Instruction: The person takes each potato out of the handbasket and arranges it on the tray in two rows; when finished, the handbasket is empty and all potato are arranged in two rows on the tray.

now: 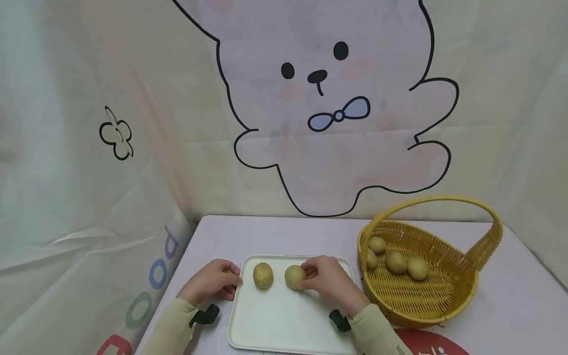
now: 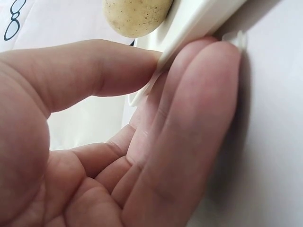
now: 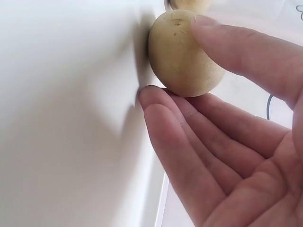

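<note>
My left hand [image 1: 216, 281] pinches the left rim of a white tray [image 1: 284, 325]; in the left wrist view the thumb lies on top of the edge and the fingers are beneath it. Over the tray's back half, my right hand [image 1: 328, 278] holds a round potato [image 1: 294, 277] between thumb and fingers. The right wrist view shows this potato [image 3: 182, 54] right at the tray's surface. A second potato [image 1: 263, 275] sits on the tray to its left, near the back left corner.
Right of the tray stands a yellow wicker basket [image 1: 417, 301] with a tall arched handle, several potatoes [image 1: 396, 262] lying in its left and back part. A red printed patch [image 1: 430, 342] shows at the front right. Cloth with a cartoon bear hangs behind the table.
</note>
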